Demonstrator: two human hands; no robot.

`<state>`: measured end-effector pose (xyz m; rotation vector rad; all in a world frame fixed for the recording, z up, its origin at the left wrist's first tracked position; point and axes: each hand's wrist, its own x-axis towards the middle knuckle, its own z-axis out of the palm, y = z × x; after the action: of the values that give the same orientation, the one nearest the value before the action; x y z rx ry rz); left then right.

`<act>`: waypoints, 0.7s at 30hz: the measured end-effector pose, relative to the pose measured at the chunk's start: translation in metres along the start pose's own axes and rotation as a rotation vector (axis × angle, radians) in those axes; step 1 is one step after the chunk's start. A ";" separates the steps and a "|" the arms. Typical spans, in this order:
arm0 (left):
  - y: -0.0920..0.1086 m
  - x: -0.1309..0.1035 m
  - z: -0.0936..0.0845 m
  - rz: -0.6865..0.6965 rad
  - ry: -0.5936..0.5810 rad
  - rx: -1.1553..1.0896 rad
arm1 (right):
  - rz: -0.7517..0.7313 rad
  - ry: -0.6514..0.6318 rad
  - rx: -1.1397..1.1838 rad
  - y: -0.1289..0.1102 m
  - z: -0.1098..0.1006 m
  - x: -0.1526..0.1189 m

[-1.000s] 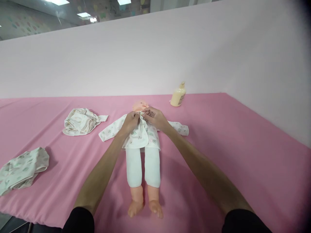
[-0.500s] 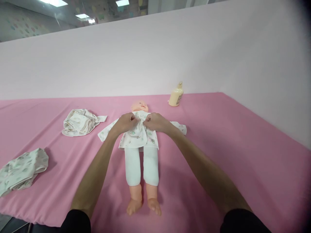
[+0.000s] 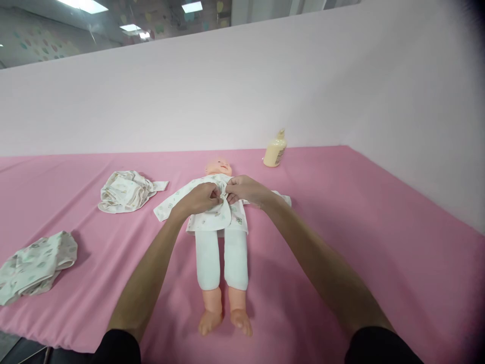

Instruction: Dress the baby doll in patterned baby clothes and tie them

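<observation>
Head view: both hands' fingers pinch doll's shirt [image 3: 212, 215] front; fastener hidden.

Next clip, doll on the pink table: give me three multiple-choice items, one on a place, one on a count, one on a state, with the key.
1. Where does the cream bottle stand?
A. By the doll's feet
B. At the far edge of the table, right of the doll's head
C. On the folded garment at the left

2. How many loose garments lie left of the doll?
A. One
B. Two
C. Four

3. What are the two hands doing?
A. Both pinch the front of the doll's printed top at the chest
B. Both lie flat on the table
C. One lifts the bottle

Key: 1 B, the bottle is beside the back wall on the pink table. 2 B, a crumpled garment and a folded garment lie there. 3 A, the left hand and right hand meet on the printed top, fingers closed on its edges.
</observation>
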<state>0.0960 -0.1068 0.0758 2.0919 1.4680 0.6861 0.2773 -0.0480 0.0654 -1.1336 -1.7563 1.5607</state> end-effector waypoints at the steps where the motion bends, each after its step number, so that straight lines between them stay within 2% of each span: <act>1: 0.001 -0.001 0.000 0.008 -0.002 -0.012 | 0.004 -0.004 0.033 0.000 0.000 0.000; 9: 0.003 -0.004 0.005 -0.013 0.054 -0.064 | -0.001 -0.036 0.129 -0.005 -0.006 -0.003; 15: 0.006 -0.007 0.021 0.061 0.250 -0.051 | -0.018 -0.048 0.124 -0.007 -0.010 -0.007; 21: 0.004 -0.012 0.037 0.063 0.356 -0.139 | -0.025 -0.055 0.198 -0.003 -0.012 -0.002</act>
<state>0.1195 -0.1229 0.0487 1.9879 1.4888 1.1994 0.2877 -0.0433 0.0714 -0.9781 -1.6029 1.7225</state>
